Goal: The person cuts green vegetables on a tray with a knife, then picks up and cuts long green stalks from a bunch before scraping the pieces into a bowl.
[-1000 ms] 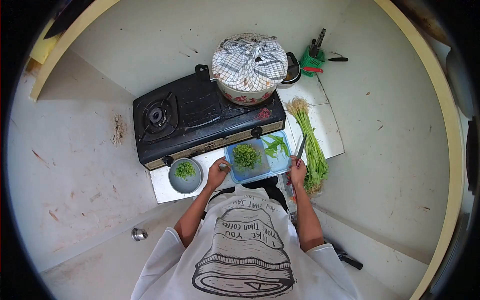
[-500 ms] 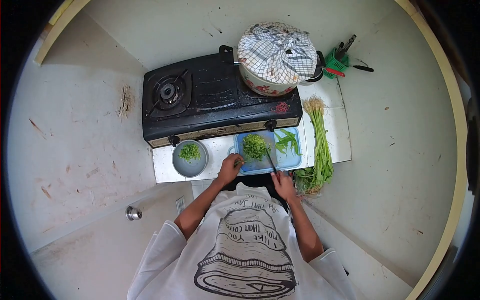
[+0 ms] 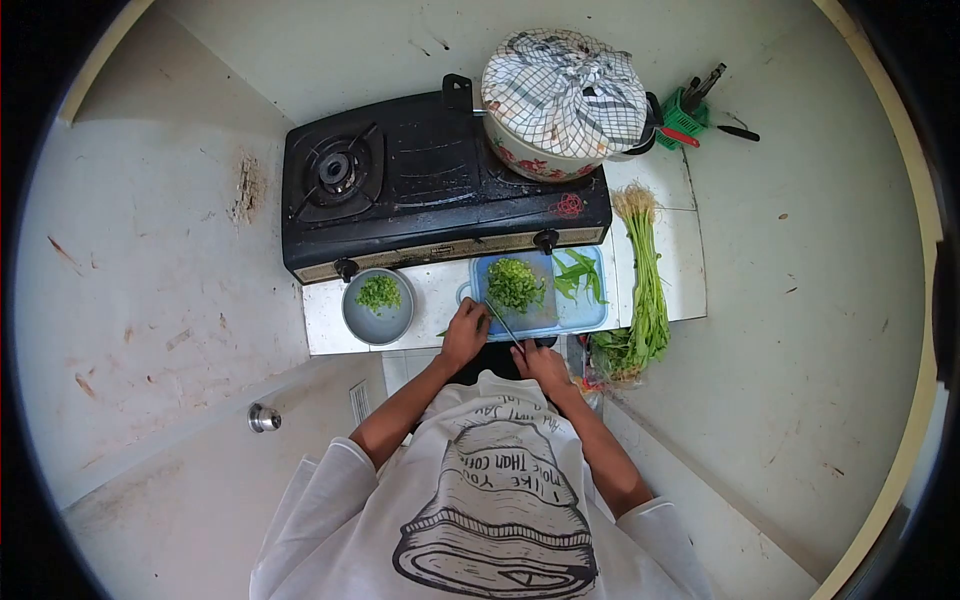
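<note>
My right hand (image 3: pixel 543 365) is wrapped round the handle of a knife (image 3: pixel 506 326), at the front edge of a blue cutting board (image 3: pixel 590 317). The blade slants up and left, its tip close to the fingers of my left hand (image 3: pixel 466 333). That hand is closed at the board's left edge; a bit of green pokes out beside it, so it seems to pinch green stems, mostly hidden. A heap of chopped greens (image 3: pixel 514 286) lies on the board beyond the blade. Loose long leaves (image 3: pixel 578 276) rest on the board's right part.
Left of the board stands a grey bowl (image 3: pixel 372 330) with chopped greens in it. Behind is a black gas stove (image 3: pixel 430 180) bearing a cloth-covered pot (image 3: pixel 545 165). A bunch of leafy stems (image 3: pixel 648 280) lies at right, near a green basket (image 3: pixel 682 122) of utensils.
My right hand has swung the knife leftward, so its blade now points at my left hand instead of the chopped heap. My left hand stays near the board's left edge.
</note>
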{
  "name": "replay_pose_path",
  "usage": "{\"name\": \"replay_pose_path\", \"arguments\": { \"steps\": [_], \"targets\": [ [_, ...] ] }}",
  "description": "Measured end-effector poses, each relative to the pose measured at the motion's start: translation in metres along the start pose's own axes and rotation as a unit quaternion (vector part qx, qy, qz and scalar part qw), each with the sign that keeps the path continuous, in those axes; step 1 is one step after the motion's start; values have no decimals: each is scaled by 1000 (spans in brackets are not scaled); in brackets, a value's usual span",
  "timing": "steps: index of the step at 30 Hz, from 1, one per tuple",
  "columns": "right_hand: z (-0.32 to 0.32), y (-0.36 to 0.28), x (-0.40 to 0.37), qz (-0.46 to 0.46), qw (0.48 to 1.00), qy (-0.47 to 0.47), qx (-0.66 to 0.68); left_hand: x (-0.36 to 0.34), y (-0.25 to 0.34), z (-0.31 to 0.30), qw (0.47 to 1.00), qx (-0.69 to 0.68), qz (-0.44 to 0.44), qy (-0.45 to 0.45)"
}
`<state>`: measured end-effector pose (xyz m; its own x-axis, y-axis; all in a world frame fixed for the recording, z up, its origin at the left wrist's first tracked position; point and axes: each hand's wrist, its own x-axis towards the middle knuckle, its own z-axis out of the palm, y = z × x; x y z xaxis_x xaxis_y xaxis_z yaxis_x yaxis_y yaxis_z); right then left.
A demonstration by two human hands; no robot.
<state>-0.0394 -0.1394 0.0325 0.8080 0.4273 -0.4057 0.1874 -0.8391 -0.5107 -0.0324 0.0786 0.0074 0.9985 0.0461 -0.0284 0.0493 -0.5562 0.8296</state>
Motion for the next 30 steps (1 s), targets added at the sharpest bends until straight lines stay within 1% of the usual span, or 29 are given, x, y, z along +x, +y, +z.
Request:
{"name": "replay_pose_path", "arguments": {
  "steps": [2, 5, 8, 14, 17, 20, 23, 26, 29, 30],
  "targets": [
    [2, 0, -1, -5, 1000, 4, -10, -1, 1, -1, 1000, 4, 0, 1],
    [4, 1, -2, -15, 999, -18, -39, -4, -5, 1, 1000, 3, 19, 3],
    [12, 2, 1, -24, 998, 2, -59, -6, -5, 1, 1000, 2, 25, 1],
    [31, -1, 21, -47, 996, 69, -32, -7, -3, -4, 999, 13, 30, 10],
    [31, 5, 17, -24, 998, 55, -31, -5, -11, 1, 999, -20, -12, 27],
    [30, 12, 12, -12, 997, 65, -30, -1, -7, 1, 997, -48, -55, 35],
    [26, 12, 8, -15, 997, 76, -23, -1, -9, -1, 998, -37, -53, 18],
    [26, 11, 8, -31, 997, 73, -18, -2, -3, -7, 999, -23, 2, 36],
    [31, 6, 9, -38, 996, 71, -25, -3, -17, -2, 999, -15, 37, 31],
    [34, 5, 11, -39, 996, 69, -29, -4, -16, -2, 999, -15, 33, 29]
  ]
}}
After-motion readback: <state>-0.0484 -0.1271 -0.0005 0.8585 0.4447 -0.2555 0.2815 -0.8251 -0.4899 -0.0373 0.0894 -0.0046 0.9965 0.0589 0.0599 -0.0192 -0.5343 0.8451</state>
